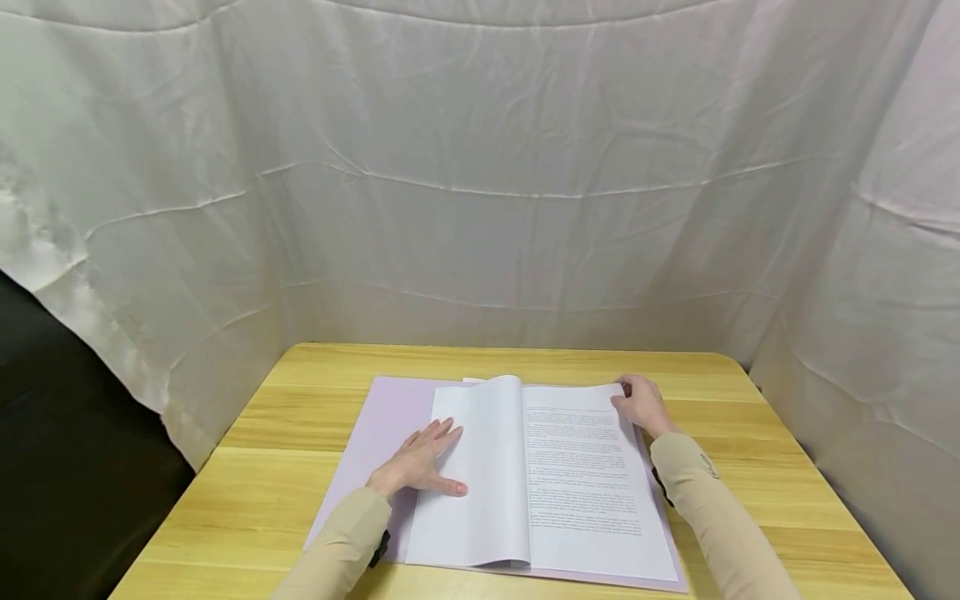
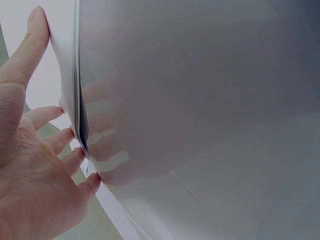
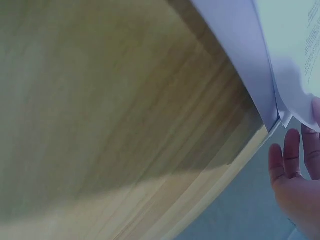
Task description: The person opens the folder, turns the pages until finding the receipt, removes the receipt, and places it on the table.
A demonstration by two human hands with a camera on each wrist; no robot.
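Note:
A lilac folder [image 1: 390, 408] lies spread on the table with white sheets in it. On its left side the blank turned-over pages [image 1: 498, 467] curve up toward the middle. My left hand [image 1: 418, 463] rests on them with fingers spread and thumb out. In the left wrist view, its fingertips [image 2: 72, 132] touch the paper near the pages' edge. To the right lies a printed sheet [image 1: 581, 467], its lines too small to read. My right hand [image 1: 643, 404] pinches this sheet's top right corner, slightly lifted in the right wrist view, thumb on top.
The wooden table [image 1: 262, 467] shows on both sides of the folder and behind it. Pale curtains [image 1: 480, 208] hang around the back and sides. A black surface [image 1: 75, 450] shows at the far left.

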